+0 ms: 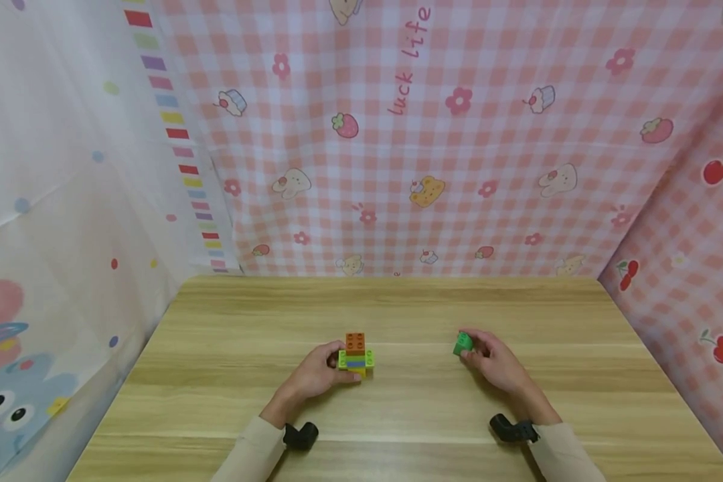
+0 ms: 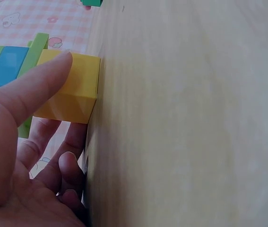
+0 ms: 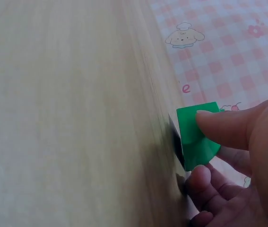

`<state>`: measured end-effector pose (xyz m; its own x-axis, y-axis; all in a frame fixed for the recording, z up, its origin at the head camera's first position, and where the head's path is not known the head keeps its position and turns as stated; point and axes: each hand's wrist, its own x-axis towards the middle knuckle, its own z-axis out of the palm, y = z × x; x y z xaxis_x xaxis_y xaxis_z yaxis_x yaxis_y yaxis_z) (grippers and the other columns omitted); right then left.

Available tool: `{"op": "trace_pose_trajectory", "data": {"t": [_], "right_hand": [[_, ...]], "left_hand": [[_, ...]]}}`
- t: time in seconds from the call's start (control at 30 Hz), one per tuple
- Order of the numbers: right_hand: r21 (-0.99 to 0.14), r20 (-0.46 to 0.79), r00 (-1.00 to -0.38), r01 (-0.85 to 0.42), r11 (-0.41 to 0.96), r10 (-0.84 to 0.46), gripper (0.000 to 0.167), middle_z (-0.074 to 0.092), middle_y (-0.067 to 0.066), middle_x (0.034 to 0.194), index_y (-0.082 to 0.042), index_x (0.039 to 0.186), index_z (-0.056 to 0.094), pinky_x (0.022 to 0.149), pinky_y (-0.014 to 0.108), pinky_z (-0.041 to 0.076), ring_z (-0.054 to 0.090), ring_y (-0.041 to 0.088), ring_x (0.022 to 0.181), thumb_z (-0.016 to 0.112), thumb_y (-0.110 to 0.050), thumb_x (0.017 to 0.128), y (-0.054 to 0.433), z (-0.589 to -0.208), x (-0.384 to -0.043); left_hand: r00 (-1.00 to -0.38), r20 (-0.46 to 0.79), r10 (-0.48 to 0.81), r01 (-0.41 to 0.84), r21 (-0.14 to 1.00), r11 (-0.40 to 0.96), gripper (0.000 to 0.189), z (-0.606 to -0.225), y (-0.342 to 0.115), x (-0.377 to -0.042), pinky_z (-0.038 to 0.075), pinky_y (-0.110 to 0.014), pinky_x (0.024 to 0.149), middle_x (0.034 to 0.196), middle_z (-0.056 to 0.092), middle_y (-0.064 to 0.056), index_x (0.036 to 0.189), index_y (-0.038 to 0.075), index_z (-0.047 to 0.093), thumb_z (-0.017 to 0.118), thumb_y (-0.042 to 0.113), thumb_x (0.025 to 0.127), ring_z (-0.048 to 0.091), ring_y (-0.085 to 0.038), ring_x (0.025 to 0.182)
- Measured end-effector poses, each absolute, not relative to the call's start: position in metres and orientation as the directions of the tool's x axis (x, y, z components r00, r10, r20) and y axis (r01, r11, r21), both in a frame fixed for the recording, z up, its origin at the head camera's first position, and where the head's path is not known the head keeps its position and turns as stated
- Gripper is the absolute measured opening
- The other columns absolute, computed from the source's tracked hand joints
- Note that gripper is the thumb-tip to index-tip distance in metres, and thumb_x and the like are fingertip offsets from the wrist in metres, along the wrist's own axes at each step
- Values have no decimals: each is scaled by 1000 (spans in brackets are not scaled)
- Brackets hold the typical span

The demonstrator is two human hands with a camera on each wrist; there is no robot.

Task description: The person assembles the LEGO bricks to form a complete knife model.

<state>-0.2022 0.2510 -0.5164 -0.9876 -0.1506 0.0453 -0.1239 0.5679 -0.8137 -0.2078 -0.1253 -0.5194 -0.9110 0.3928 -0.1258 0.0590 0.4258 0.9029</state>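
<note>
On the left of the table, my left hand [image 1: 316, 371] holds a stack of toy building bricks [image 1: 355, 344]. An orange studded brick tops it, with lime green and blue pieces below. At the bottom is a yellow brick [image 2: 82, 85]; in the left wrist view the thumb lies along it and other fingers are behind. My right hand [image 1: 497, 361] pinches a single green brick [image 1: 462, 344] to the right of the stack. In the right wrist view this green brick [image 3: 193, 135] has a curved lower side and sits at or just above the tabletop; contact is unclear.
Both hands work over a wood-grain table [image 1: 410, 422]. A pink checked cloth [image 1: 397, 154] hangs behind its far edge, with white cloth [image 1: 96, 201] at the left and another checked cloth [image 1: 693, 268] at the right. Black wrist devices [image 1: 301, 436] are on both wrists.
</note>
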Motion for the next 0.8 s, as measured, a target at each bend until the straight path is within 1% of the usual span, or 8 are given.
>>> {"op": "trace_pose_trajectory", "data": {"t": [0.13,0.23,0.37,0.53,0.67,0.8], "right_hand": [[-821,36,-987,-117,559,-154,44,56,11,96,2,137,52,65,25,41,47,17,79,64,-7,96,248,-513,-204],[-830,43,-985,-128,542,-166,45,59,16,105,2,139,50,60,25,43,49,17,78,62,-8,97,245,-511,-205],[-848,45,-986,-125,516,-163,46,58,20,116,1,141,48,60,26,47,54,19,82,60,-8,98,241,-507,-206],[-861,34,-987,-110,497,-160,48,56,22,119,-2,143,46,60,27,50,57,24,84,60,-7,98,237,-504,-208],[-864,48,-986,-122,489,-162,48,55,21,120,-3,143,46,55,27,48,57,25,81,60,-8,98,234,-500,-209],[-872,59,-986,-126,473,-154,47,54,20,121,-4,142,47,51,28,46,56,23,78,62,-9,98,229,-495,-211]], "left_hand": [[-913,-123,389,62,901,430,37,-519,-126,-208,44,-34,80,98,64,1,112,15,65,84,21,80,53,-18,88],[-914,-122,387,60,902,427,38,-519,-126,-208,43,-34,80,98,64,1,112,15,65,84,21,80,52,-18,88],[-912,-126,390,53,907,417,37,-518,-126,-207,44,-34,81,99,65,1,112,15,65,84,20,80,53,-18,89],[-909,-127,397,52,911,410,36,-516,-125,-207,46,-35,83,100,67,1,112,14,65,83,20,81,56,-17,90],[-911,-128,392,50,909,413,36,-516,-125,-207,45,-34,82,99,66,1,111,14,65,84,20,80,55,-17,89],[-912,-132,388,43,911,410,36,-517,-125,-207,44,-34,81,99,65,1,111,15,65,84,20,80,54,-17,89]]}}
